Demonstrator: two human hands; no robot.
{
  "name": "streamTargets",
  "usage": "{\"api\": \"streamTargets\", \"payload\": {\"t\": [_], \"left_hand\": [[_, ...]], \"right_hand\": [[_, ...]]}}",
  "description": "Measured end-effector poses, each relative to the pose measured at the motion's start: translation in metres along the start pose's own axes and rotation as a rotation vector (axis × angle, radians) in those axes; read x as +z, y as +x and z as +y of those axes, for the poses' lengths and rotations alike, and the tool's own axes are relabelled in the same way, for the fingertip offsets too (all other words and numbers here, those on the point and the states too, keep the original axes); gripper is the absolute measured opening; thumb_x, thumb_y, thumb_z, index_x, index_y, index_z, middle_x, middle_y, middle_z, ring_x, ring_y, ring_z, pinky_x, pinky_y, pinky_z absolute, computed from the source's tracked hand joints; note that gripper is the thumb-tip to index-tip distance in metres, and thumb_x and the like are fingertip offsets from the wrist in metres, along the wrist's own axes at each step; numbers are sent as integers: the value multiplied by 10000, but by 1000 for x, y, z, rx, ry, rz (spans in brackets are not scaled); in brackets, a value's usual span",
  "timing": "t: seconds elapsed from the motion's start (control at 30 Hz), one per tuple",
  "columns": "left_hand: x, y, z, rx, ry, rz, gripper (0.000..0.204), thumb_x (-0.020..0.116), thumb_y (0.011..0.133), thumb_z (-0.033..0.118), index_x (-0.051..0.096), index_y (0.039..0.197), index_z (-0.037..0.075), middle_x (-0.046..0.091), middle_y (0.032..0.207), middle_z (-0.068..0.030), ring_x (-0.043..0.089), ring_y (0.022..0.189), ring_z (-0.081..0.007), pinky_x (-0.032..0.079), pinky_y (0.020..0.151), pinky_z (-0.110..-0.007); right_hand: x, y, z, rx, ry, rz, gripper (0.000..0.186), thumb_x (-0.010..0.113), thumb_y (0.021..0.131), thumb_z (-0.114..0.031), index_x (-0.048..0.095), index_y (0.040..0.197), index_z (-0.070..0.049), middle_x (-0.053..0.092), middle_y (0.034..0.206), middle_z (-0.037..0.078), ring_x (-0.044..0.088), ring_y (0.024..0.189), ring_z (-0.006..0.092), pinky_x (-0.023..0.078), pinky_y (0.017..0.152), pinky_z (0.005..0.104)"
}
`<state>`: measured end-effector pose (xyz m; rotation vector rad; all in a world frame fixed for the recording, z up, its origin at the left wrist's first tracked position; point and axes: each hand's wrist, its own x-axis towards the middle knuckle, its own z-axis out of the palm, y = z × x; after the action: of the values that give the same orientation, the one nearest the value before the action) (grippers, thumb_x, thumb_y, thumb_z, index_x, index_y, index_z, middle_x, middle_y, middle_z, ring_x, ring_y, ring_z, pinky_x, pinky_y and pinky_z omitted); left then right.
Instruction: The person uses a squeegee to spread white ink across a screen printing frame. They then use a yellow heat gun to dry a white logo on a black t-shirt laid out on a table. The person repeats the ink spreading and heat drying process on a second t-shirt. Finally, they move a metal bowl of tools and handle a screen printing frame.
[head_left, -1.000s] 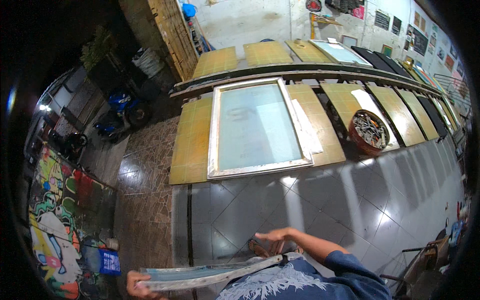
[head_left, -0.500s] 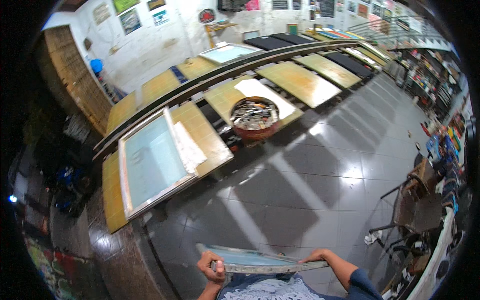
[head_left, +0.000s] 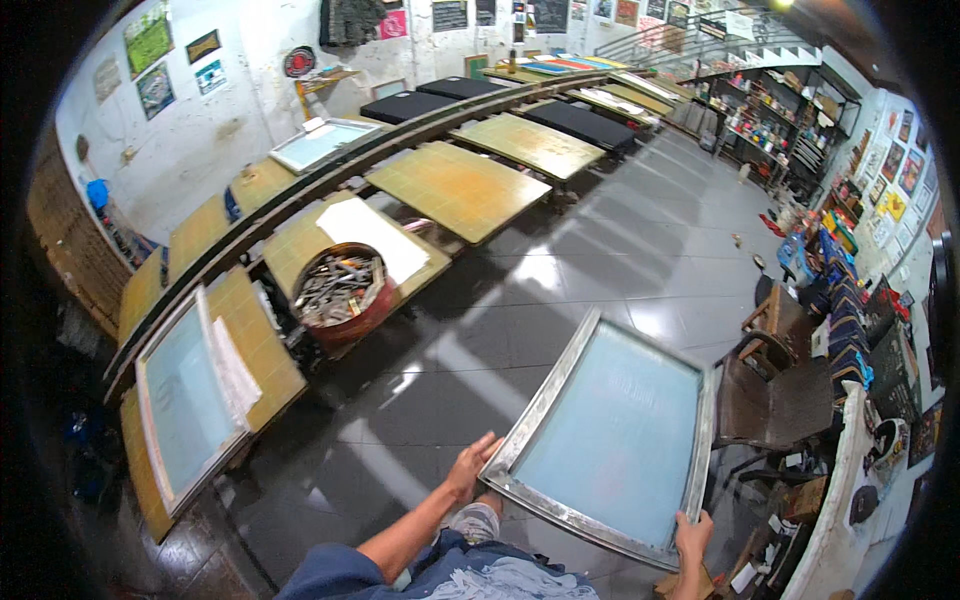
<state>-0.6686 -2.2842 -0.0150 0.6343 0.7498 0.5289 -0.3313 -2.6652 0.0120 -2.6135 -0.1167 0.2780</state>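
Floor [head_left: 600, 270] is dark glossy tile, reflecting ceiling light in streaks. Print shop: long row of yellow wooden platens [head_left: 462, 185] runs diagonally from lower left to upper right along a curved rail, a few topped with black boards [head_left: 410, 104]. One platen carries a white sheet [head_left: 372, 236] and a round red tub [head_left: 340, 292] full of metal scrap. Another screen frame [head_left: 188, 395] lies flat on the nearest platen at left, a third [head_left: 322, 143] farther up by the white wall [head_left: 245, 95], which has posters on it. Shelving and stacked goods along the right side, brown chair [head_left: 775, 400] just beside the held screen.

Held screen frame [head_left: 612, 435]: aluminium edge, pale blue-green mesh, tilted, carried over the floor in front of the person. Left hand [head_left: 468, 466] grips the frame's near-left corner, fingers curled around the edge. Right hand [head_left: 692, 535] holds the bottom-right edge, fingers wrapped over the rim. Both hands closed on it.
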Motion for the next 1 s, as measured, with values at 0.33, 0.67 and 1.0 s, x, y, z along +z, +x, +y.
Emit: {"api": "streamTargets", "payload": {"t": [0.33,0.67,1.0], "left_hand": [[128,203,102,93,937,281,747,579,961,695,725,991,-36,728,831,-171,695,805,-241,526,740,-418],[150,299,195,646,793,728,543,610,1055,449,506,707,45,416,650,46,374,624,-87,308,546,-314],[199,371,267,722,852,1214,574,670,1006,471,510,704,10,401,616,8,365,616,-101,306,542,-333]], "right_hand": [[19,139,-149,-151,359,331,566,710,987,-365,612,1274,113,704,1167,249,665,1111,376,491,972,464],[84,321,-369,-341,388,-65,582,720,948,-448,656,1148,95,703,1130,267,665,1050,398,487,954,483],[204,483,-582,-595,457,-252,497,693,992,-434,675,1126,44,733,976,187,690,916,334,515,877,440]]}}
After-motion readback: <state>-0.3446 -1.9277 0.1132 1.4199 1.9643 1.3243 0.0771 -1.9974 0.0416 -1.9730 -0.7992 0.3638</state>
